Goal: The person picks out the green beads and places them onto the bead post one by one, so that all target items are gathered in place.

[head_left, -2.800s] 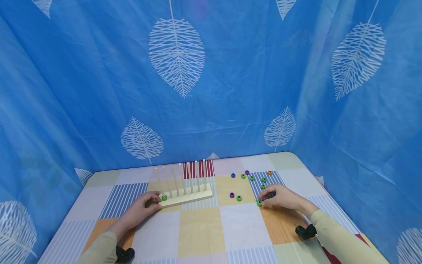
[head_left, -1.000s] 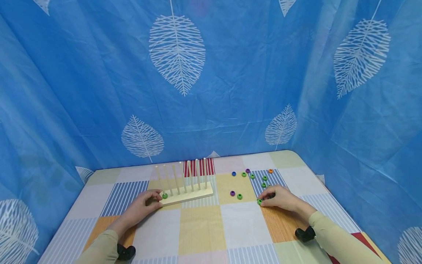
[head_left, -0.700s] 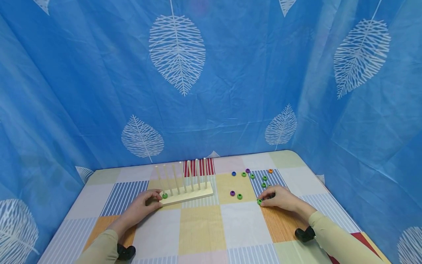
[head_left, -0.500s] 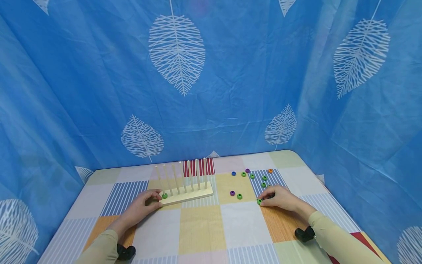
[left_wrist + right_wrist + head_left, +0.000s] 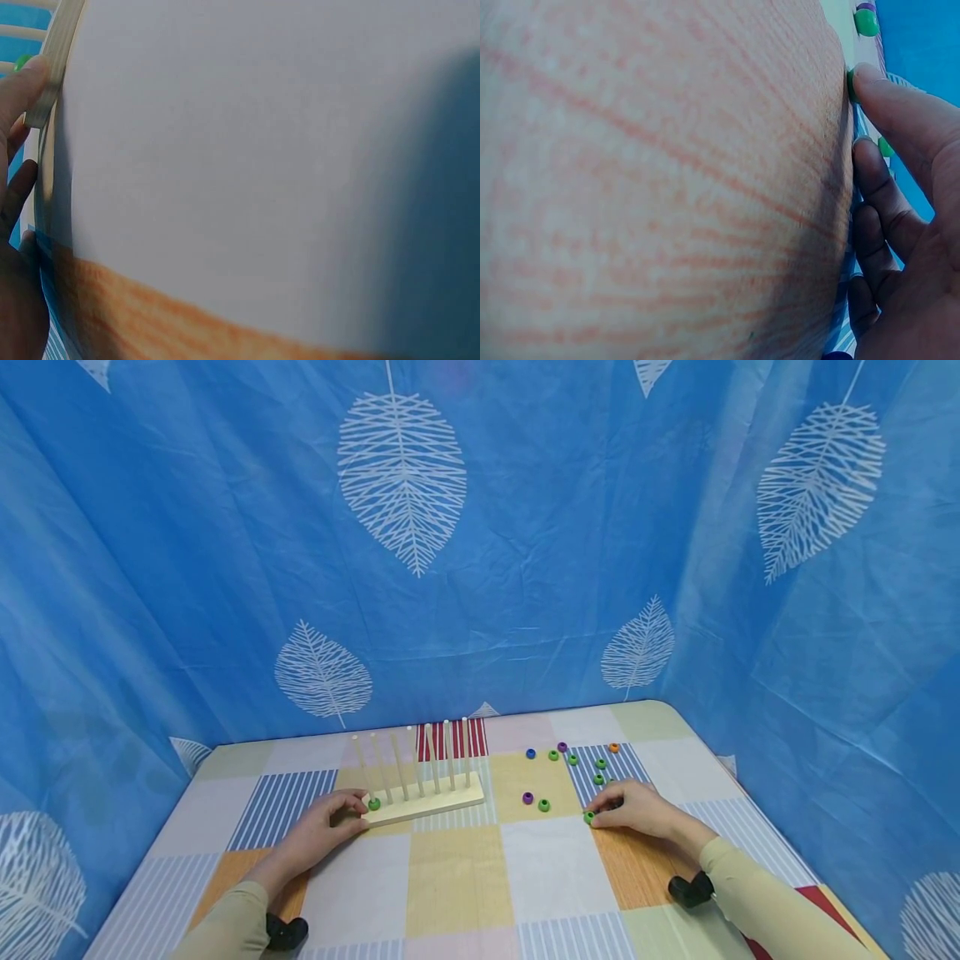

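At the left of the table my left hand (image 5: 330, 824) grips the near end of a wooden peg rack (image 5: 442, 802), thumb on its front edge and fingers behind. Upright wooden pegs stand along the rack, and a green bead (image 5: 374, 805) sits at the foot of the leftmost one. In the left wrist view the thumb (image 5: 26, 84) presses the rack's edge (image 5: 61, 64). To the right, my right hand (image 5: 637, 808) pinches another green bead (image 5: 589, 817) at the tabletop, between thumb and forefinger. That bead (image 5: 852, 86) shows by the thumb tip in the right wrist view, partly hidden.
Loose beads lie between rack and right hand: a purple bead (image 5: 528, 797) and a green bead (image 5: 543, 806). Farther back are a blue bead (image 5: 531, 753), an orange bead (image 5: 614, 747) and several more. A blue curtain (image 5: 480, 568) hangs behind the patchwork-covered table (image 5: 457, 885).
Since the oldest frame, my right thumb and fingers have drawn together around the green bead. Over the last second both hands stay nearly still; the left hand keeps its place on the rack.
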Tool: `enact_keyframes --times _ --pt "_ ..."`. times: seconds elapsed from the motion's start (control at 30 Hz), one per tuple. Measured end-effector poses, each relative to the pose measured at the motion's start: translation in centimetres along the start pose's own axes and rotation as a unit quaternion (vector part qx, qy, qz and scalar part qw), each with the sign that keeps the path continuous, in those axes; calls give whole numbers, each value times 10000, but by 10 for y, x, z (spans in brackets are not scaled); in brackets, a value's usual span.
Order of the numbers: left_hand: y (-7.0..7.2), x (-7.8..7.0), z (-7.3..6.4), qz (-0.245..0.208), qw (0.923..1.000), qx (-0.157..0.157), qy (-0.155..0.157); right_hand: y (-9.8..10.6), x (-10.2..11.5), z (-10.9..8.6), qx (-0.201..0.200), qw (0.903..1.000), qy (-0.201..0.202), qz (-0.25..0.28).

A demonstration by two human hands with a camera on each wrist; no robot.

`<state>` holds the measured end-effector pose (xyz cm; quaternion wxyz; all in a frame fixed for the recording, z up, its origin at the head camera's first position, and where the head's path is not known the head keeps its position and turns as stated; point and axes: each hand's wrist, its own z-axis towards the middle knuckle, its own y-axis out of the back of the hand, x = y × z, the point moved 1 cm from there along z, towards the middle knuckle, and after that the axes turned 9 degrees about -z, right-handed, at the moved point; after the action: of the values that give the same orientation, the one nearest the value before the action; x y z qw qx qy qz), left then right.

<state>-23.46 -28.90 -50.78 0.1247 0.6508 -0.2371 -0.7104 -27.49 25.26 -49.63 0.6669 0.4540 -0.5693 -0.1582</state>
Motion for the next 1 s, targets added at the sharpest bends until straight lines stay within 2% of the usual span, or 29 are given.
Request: enact_keyframes --times 0.37,0.67,1.0 --pt "0 -3 -1 15 10000 -15 7 2 1 0 22 9998 199 -68" --pt "0 -5 -2 38 10000 17 42 20 18 1 167 9998 -67 -70" --pt "-1 -5 -3 14 10000 -33 44 51 52 19 -53 9987 489 -134"
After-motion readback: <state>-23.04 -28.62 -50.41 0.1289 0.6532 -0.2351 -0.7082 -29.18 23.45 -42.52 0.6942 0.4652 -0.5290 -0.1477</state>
